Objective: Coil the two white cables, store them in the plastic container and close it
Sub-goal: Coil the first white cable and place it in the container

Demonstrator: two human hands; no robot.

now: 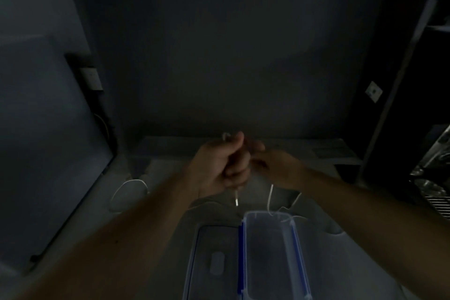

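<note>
Left hand (pixel 220 161) is fisted around a thin white cable (pixel 269 198). Right hand (pixel 275 165) pinches it above the open clear plastic container (pixel 295 238).

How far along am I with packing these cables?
Done: nothing stored; the clear plastic container lies open and empty. In hand: left hand and right hand coil one thin white cable. Left: the second white cable on the table, then closing the lid.

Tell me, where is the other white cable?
In the head view, the second white cable lies looped on the table, left of both hands and beyond the open plastic container.
</note>
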